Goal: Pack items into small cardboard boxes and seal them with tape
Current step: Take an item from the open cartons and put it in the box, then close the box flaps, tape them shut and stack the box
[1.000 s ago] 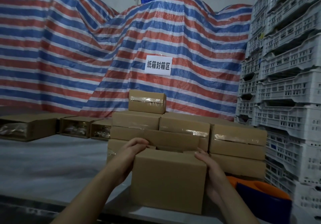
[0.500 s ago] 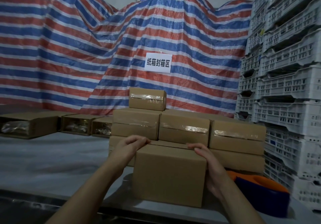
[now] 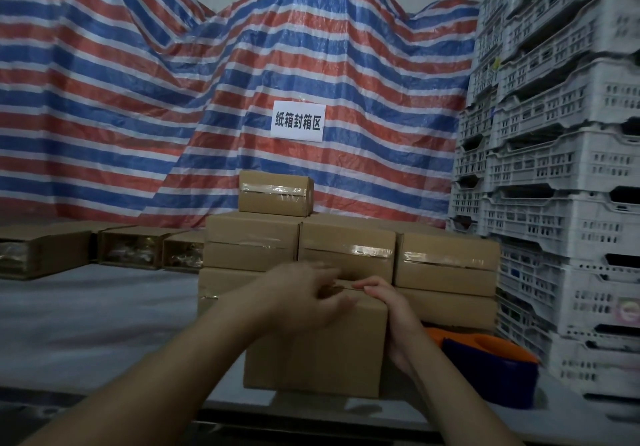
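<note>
While the box [image 3: 311, 359] flaps are pressed closed | left hand [image 3: 304, 300]: fingers flat on top | right hand [image 3: 391, 310]: fingers curled over edge | next, likely: fetch tape dispenser [image 3: 491, 369].

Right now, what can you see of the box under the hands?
The cardboard box is plain brown, no tape showing. It stands upright on the table, before the stack of taped boxes. Its top flaps look folded down. The blurred left hand lies across its top; the right hand curls over its top right edge.
</note>
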